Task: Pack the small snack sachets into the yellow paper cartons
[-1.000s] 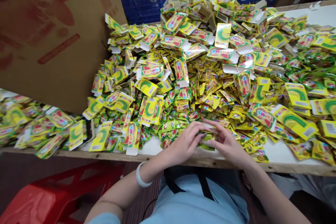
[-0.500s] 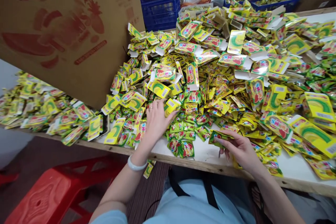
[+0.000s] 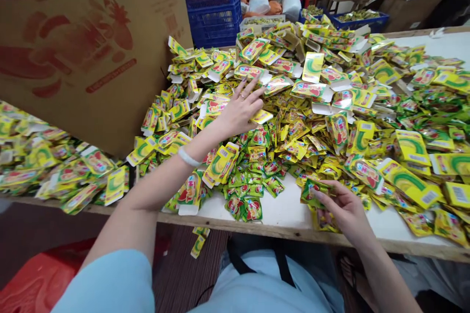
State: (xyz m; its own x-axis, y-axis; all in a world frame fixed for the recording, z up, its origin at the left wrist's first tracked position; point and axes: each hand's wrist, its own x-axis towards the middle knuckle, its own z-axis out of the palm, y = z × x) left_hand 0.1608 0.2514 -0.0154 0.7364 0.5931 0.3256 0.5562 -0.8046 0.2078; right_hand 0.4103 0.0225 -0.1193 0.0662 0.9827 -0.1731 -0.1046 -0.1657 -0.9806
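left hand (image 3: 240, 110) has moved further up the heap since half a sec ago, fingers now spread, a flat yellow carton (image 3: 261, 117) under its fingertips. right hand (image 3: 343, 210) stays near the table edge (image 3: 279, 229), pinching a small stack of green sachets (image 3: 312, 190).

One head-worn camera looks forward and down, close over the table (image 3: 290, 217) edge.

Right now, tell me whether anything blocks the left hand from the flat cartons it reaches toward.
Nothing visible does. The left hand hangs with fingers spread right over the flat cartons atop the heap. The right hand holds green sachets near the table edge.
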